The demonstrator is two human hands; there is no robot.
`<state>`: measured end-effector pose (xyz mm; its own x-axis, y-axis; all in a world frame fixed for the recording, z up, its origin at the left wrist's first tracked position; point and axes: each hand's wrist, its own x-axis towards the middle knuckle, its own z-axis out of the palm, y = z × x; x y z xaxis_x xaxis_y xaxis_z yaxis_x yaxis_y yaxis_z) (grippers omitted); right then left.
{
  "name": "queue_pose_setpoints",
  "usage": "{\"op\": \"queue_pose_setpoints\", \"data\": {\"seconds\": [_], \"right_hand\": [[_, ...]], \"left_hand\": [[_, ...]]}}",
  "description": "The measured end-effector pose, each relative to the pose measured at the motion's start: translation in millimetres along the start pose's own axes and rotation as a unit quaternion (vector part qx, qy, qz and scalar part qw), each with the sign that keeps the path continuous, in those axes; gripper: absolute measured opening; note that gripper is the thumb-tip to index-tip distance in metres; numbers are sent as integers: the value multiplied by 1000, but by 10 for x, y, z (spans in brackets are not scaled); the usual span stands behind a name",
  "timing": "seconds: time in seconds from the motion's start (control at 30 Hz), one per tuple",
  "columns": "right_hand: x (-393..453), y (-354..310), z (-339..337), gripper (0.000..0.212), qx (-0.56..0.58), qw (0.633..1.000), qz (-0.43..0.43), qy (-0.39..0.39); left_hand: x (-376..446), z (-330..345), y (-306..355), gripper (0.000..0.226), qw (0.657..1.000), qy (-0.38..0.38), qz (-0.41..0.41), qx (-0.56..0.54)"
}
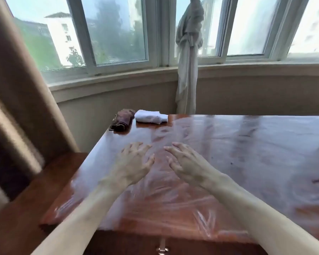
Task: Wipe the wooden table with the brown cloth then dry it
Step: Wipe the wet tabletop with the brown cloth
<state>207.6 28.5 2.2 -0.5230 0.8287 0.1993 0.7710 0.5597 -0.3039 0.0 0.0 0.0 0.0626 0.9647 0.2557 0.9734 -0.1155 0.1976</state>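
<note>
Big windows with pale frames (155,34) curve around the back of the room, and blurry buildings and green trees show through the glass. One grey-white curtain tied in a knot (188,52) hangs down between two of the windows, and its end drops behind the far edge of the table. On the left side stands a wide brown curtain (17,89), blurred. Below the windows sits the shiny reddish-brown wooden table (247,144), and light from the windows shines on its top in pale streaks. At the far left corner of the table lies the rolled-up brown cloth (122,119), right at the edge. Just beside it, to the right, lies a folded white cloth (151,116). The two cloths are very close, but I cannot tell if they touch. Both hands reach out over the middle of the table, well apart from the cloths. The left hand (134,162) is spread with its fingers straight and loose, palm down, and it holds nothing. The right hand (184,162) is the same, fingers out and palm down, with nothing in it. The two hands are near each other, with a small gap between the thumbs. I cannot tell if the palms press on the wood or float just above it. At the bottom edge, under the table top, a small silver metal handle (162,249) shows.
</note>
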Motion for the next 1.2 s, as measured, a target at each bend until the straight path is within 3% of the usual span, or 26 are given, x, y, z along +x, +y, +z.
{"op": "queue_pose_setpoints", "data": {"seconds": [0.2,0.37,0.43,0.53,0.6,0.67,0.77,0.97,1.1,1.2], "right_hand": [[1655,100,408,44,-17,998,-22,-49],[2860,-141,513,34,20,1000,-21,-1],[3384,-344,594,35,38,999,-9,0],[3953,-648,884,43,39,995,46,-84],[4092,-761,1191,49,-6,990,78,-118],[4125,-777,1376,50,-50,992,77,-83],[4170,-651,1394,46,-20,998,54,-40],[4235,-644,1443,57,-41,994,57,-88],[4236,-733,1432,55,-43,992,70,-98],[4000,-716,1504,59,-63,992,11,-112]], "left_hand": [[1302,231,-1138,67,991,10,-110,77],[1772,423,-1694,76,979,-30,-196,-54],[1808,515,-1788,72,974,-39,-195,-104],[1698,617,-1865,68,985,-34,-160,-56],[1661,589,-1911,60,987,-42,-149,-29],[1684,510,-1958,52,988,-65,-135,-21],[1698,357,-2076,49,986,-103,-113,-69],[1328,337,-2327,41,980,-52,-179,-72],[1109,376,-2375,41,984,-54,-155,-75],[1090,394,-2454,45,989,-56,-123,-64]]}}
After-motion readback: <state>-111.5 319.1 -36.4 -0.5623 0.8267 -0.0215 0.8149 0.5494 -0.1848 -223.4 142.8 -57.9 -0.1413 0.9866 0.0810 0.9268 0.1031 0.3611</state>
